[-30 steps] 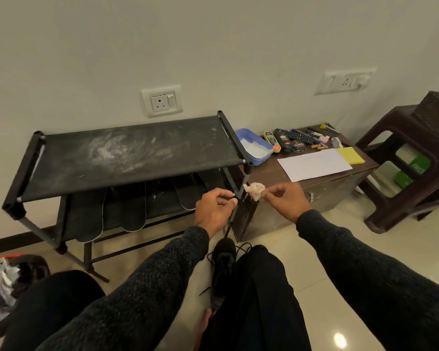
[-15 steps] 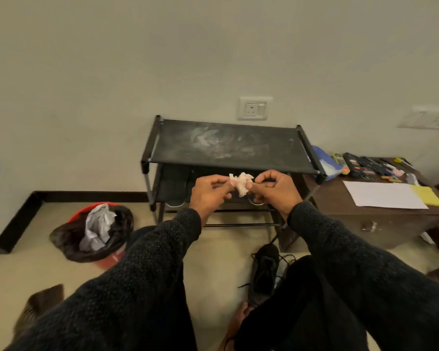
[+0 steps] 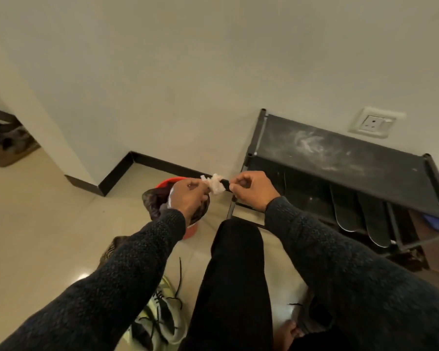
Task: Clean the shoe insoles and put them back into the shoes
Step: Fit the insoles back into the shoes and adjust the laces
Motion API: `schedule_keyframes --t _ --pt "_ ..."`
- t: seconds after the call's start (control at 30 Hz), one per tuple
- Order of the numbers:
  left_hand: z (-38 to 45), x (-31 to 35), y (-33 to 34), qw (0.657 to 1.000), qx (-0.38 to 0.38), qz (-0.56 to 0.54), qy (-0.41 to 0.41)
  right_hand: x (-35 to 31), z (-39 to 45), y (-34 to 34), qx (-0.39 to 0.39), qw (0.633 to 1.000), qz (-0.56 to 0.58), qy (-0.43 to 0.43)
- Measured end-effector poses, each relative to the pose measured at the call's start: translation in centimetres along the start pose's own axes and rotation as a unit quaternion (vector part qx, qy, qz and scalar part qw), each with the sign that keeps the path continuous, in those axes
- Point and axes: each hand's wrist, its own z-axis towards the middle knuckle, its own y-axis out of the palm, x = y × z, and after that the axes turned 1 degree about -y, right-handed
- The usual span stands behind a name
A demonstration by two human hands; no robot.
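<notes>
Above bin [image 3: 162, 196]: both hands [image 3: 190, 196] [image 3: 254, 190] pinch crumpled tissue [image 3: 216, 184], stretched left-right.

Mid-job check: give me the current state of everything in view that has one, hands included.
left hand: pinching the tissue wad
right hand: pinching the tissue wad's other end
tissue wad: crumpled, held above the bin
bin: open, dark liner inside
insoles: out of the shoes, leaning on the lower shelf
shoe rack: top shelf dusty
sneaker: on the floor, laces loose
</notes>
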Motion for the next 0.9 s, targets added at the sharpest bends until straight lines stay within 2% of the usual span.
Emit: schedule_keyframes --t 0.17,0.4,0.53,0.67,0.9 --pt "2.6 -2.4 -2.9 0.992 0.059 -0.056 -0.094 -0.5 2.5 3.0 -0.024 1.000 -0.005 0.003" --pt "5.6 -4.9 -2.2 0.985 0.042 -0.041 -0.163 1.3 3.8 2.5 -0.027 0.999 -0.011 0.023" --pt "4.7 -3.6 0.5 0.991 -0.004 -0.039 -0.125 3.2 3.0 0.8 -0.020 0.999 -0.015 0.037" --pt "3.3 -1.0 4.3 0.998 -0.044 0.029 -0.032 4.7 1.5 -1.7 0.003 0.999 -0.009 0.052" --pt "-1.6 5.0 13.5 0.978 -0.159 0.102 0.085 6.9 -3.5 -9.6 0.071 0.995 -0.036 0.055"
